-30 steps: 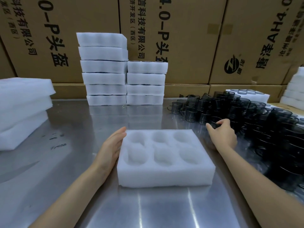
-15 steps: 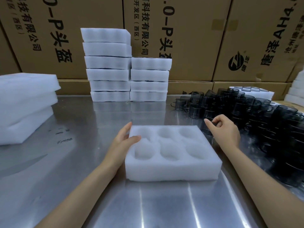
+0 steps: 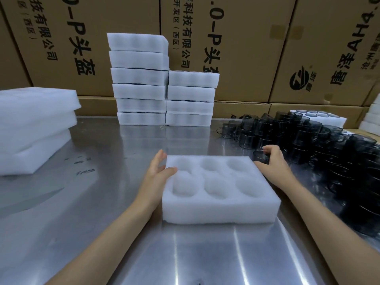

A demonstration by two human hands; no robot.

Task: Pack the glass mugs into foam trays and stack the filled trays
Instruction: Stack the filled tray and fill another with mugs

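left hand [image 3: 157, 171] rests with straight, slightly spread fingers against the empty foam tray [image 3: 220, 210], while right hand [image 3: 273, 163] curls its fingers around a dark glass mug [image 3: 260, 157] beside it.

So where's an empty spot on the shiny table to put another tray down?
Bare metal table lies left of the foam tray, between it and the foam sheets. More lies behind the tray, before the tray stacks. The right side is crowded with glass mugs.
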